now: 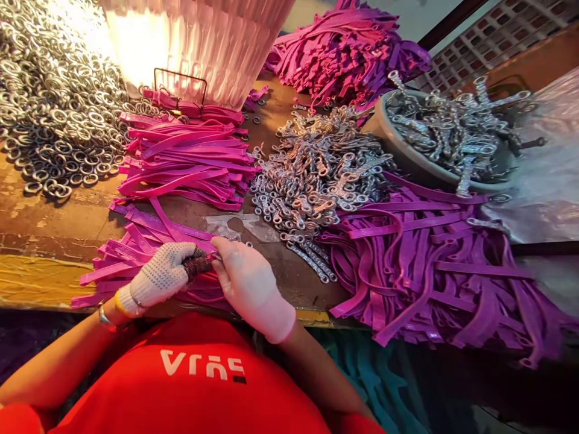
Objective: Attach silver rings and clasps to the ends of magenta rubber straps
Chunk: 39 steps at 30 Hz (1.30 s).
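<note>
My left hand (161, 276), in a white dotted glove with dark worn fingertips, is closed in a pinch over a pile of pink straps (131, 253) at the table's front edge. My right hand (246, 283), in a plain white glove, is also closed and meets the left fingertips. Between them sits a small metal ring or clasp (216, 258) at a strap's end, mostly hidden by the fingers. A heap of metal swivel clasps (316, 175) lies just beyond my right hand.
A big heap of metal rings (54, 108) fills the back left. More pink straps (190, 160) lie mid-table, purple straps (429, 265) spill right and pile up behind (348, 51). A bowl (407, 150) of clasps stands back right, a lit pleated lamp (199, 42) at the back.
</note>
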Motion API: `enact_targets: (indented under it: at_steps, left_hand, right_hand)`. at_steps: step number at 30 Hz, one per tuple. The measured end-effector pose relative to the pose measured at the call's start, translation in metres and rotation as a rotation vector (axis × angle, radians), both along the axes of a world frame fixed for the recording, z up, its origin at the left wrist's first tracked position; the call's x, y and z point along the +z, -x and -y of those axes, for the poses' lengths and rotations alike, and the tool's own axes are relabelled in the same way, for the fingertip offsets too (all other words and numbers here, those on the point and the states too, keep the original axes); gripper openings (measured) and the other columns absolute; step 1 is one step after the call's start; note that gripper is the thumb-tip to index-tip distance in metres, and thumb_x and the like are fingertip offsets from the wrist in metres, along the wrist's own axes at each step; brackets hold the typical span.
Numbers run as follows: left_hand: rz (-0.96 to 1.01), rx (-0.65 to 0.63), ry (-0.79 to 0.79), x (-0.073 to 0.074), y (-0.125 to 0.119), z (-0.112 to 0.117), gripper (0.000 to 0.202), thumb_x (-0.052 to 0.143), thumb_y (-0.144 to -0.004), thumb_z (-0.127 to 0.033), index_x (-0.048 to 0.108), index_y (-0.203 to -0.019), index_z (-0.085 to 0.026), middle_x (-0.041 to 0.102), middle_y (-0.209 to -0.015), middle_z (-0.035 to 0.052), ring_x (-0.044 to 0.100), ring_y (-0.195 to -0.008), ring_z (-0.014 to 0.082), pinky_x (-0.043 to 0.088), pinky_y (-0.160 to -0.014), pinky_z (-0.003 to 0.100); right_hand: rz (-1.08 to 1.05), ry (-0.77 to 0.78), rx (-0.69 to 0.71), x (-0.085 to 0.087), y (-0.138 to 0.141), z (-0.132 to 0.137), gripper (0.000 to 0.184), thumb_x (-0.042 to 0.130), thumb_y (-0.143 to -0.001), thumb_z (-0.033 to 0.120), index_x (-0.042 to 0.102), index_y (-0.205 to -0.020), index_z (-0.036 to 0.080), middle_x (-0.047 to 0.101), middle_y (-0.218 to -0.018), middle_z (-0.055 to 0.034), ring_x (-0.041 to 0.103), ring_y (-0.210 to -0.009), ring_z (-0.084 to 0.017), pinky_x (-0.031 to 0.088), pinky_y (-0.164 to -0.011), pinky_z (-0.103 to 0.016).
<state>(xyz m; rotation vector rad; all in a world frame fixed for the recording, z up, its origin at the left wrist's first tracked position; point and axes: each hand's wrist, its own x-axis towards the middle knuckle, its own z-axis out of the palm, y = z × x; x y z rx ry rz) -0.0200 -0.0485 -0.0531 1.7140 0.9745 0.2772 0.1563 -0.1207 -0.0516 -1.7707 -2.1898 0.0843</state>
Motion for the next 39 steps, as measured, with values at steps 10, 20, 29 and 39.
enact_targets:
  at_steps: [10, 20, 29, 39]
  left_hand:
    - [0.028, 0.055, 0.092, -0.002, -0.003, 0.003, 0.027, 0.057, -0.090, -0.035, 0.057, -0.070, -0.017, 0.055, -0.057, -0.0024, 0.045, -0.052, 0.0109, 0.032, -0.051, 0.022]
    - [0.170, 0.183, 0.358, -0.002, -0.005, -0.015, 0.034, 0.065, -0.090, -0.045, 0.072, -0.102, -0.015, 0.061, -0.062, -0.0003, 0.044, -0.049, 0.0089, 0.033, -0.045, 0.019]
    - [0.437, 0.578, 0.945, 0.009, -0.018, -0.022, 0.037, 0.061, -0.076, -0.009, 0.072, -0.111, -0.009, 0.073, -0.089, 0.0126, 0.058, -0.055, 0.0084, 0.031, -0.037, 0.012]
    - [0.446, 0.426, 0.730, 0.001, -0.015, -0.005, 0.032, 0.073, -0.084, -0.037, 0.066, -0.105, -0.014, 0.070, -0.073, 0.0040, 0.046, -0.043, 0.0059, 0.024, -0.037, 0.017]
  right_hand:
    - [0.115, 0.097, 0.192, -0.007, -0.007, -0.004, 0.018, 0.047, -0.101, 0.019, 0.063, -0.110, 0.014, 0.070, -0.076, -0.0048, 0.062, -0.063, -0.018, 0.034, -0.056, -0.032]
    - [0.178, 0.237, 0.136, 0.012, -0.043, -0.020, 0.049, 0.058, -0.094, 0.065, 0.069, -0.086, 0.018, 0.068, -0.079, -0.0078, 0.062, -0.074, -0.021, 0.033, -0.063, -0.032]
    - [0.396, 0.253, -0.497, -0.034, -0.107, -0.106, 0.024, 0.055, -0.097, 0.023, 0.063, -0.117, 0.012, 0.070, -0.106, -0.0198, 0.062, -0.097, -0.029, 0.035, -0.074, -0.034]
    - [0.031, 0.080, -0.422, -0.051, -0.112, -0.083, 0.021, 0.053, -0.093, 0.020, 0.073, -0.100, 0.017, 0.070, -0.103, -0.0145, 0.059, -0.106, -0.030, 0.043, -0.092, -0.042]
